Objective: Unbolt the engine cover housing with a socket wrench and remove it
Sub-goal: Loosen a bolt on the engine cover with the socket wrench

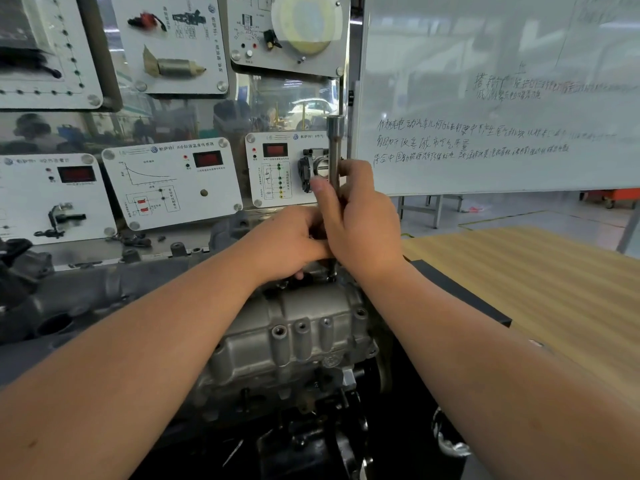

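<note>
The engine cover housing (298, 341), a pale cast-metal block with threaded holes along its face, sits on the bench right under the person's arms, and everything else reads off it. Over its far edge both hands meet. The right hand (360, 223) is wrapped round the shaft of the socket wrench (335, 150), fingers curled tight on it, thumb pointing up along the metal. The wrench stands nearly upright; its top end rises clear above the hand, while the lower end shows only as a thin dark tip reaching down to the housing's far edge, too small to tell what it sits on. The left hand (294, 240) is tucked against the right, fingers curled; what they close on is hidden behind the other hand, so I cannot tell its grip. Below the housing the dark engine parts fall into shadow. Behind it stand white training panels (173, 181) with red displays, blurred. Right of it lies a wooden tabletop (554, 278), and above that a whiteboard (502, 98) with handwriting.
</note>
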Motion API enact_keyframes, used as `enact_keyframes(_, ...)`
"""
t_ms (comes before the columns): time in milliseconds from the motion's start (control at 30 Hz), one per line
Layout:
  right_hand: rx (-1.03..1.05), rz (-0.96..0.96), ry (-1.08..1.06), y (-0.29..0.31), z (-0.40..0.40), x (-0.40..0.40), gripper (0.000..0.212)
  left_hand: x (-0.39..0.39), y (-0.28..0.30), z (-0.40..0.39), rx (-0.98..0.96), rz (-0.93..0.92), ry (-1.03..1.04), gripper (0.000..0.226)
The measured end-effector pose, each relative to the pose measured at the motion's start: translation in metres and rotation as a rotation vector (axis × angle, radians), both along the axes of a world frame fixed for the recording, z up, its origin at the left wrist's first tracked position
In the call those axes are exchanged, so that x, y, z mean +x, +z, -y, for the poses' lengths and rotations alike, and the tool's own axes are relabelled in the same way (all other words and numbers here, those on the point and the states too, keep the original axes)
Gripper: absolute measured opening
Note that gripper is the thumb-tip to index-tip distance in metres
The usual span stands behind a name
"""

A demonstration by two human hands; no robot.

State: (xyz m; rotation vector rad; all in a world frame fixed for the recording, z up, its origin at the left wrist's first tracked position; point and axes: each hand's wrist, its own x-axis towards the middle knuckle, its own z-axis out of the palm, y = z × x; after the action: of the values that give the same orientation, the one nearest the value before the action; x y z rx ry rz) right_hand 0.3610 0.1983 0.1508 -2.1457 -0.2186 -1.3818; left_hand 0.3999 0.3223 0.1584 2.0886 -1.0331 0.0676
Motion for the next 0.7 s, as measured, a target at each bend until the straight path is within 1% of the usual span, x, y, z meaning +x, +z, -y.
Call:
enact_keyframes(67,-0.013,0.019,0.0,-0.0007,-0.0005,-0.0002,0.034,0.0003,-0.0001,0.0001,-0.012,-0.016,0.002,0.027)
enact_keyframes(167,-0.011,0.021,-0.018,-0.0007,-0.0002,0.0002,0.028,-0.0008,0.0,-0.0008,-0.022,-0.042,-0.018,0.034)
enact_keyframes(333,-0.013,0.021,0.0,-0.0007,0.0008,0.0008,0.028,-0.0024,0.0006,-0.0015,-0.016,-0.034,-0.013,0.03)
enact_keyframes(433,0.01,0.004,0.014,-0.0007,0.0011,0.0007,0.034,-0.0025,0.001,-0.0004,0.001,-0.007,-0.005,0.03)
enact_keyframes(533,0.009,0.016,0.004,-0.001,0.0014,0.001,0.027,-0.0028,0.0006,-0.0005,-0.012,-0.018,-0.016,0.031)
enact_keyframes(700,0.015,0.031,0.003,-0.0021,0.0019,0.0027,0.029,-0.0031,0.0004,-0.0018,-0.009,-0.048,-0.022,0.029)
